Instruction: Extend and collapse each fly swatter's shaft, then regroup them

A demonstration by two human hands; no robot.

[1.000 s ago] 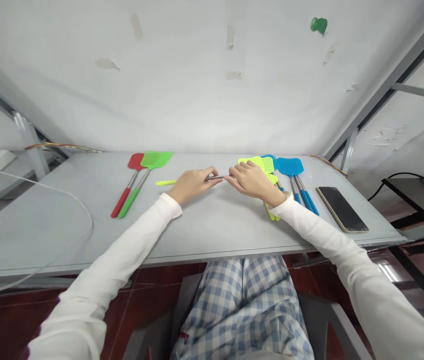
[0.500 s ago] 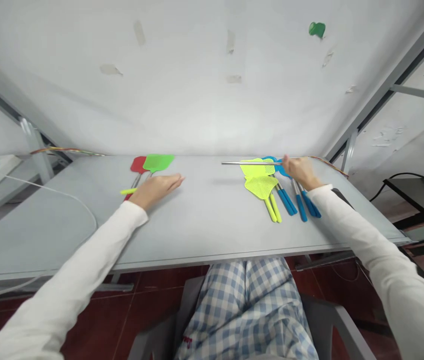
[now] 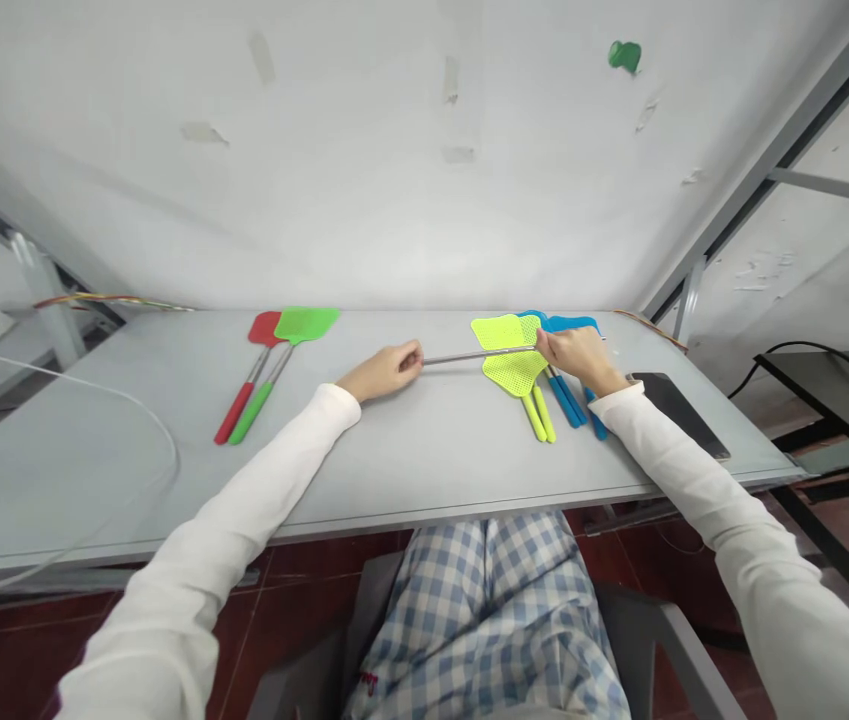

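A thin metal rod (image 3: 469, 356) spans the gap between my hands, held roughly level above the table. My left hand (image 3: 386, 370) is closed around its left end, so that end is hidden. Further right, my right hand (image 3: 578, 355) pinches the rod over the fly swatters. Beneath it lie lime-yellow fly swatters (image 3: 514, 372) with perforated heads, overlapping blue fly swatters (image 3: 568, 400) that my right hand partly covers. Left of my left hand, a red fly swatter (image 3: 235, 410) and a green fly swatter (image 3: 253, 408) lie side by side, their heads overlapping.
A dark flat phone-like device (image 3: 683, 415) lies by my right forearm. A white cable (image 3: 146, 400) curves over the left of the grey table (image 3: 409, 460). A white wall (image 3: 394, 230) stands behind, with metal frame posts at both sides.
My left hand has moved right from beside the red and green swatters and closed on the rod. A yellow handle beside that hand is out of sight. My right hand has lowered slightly.
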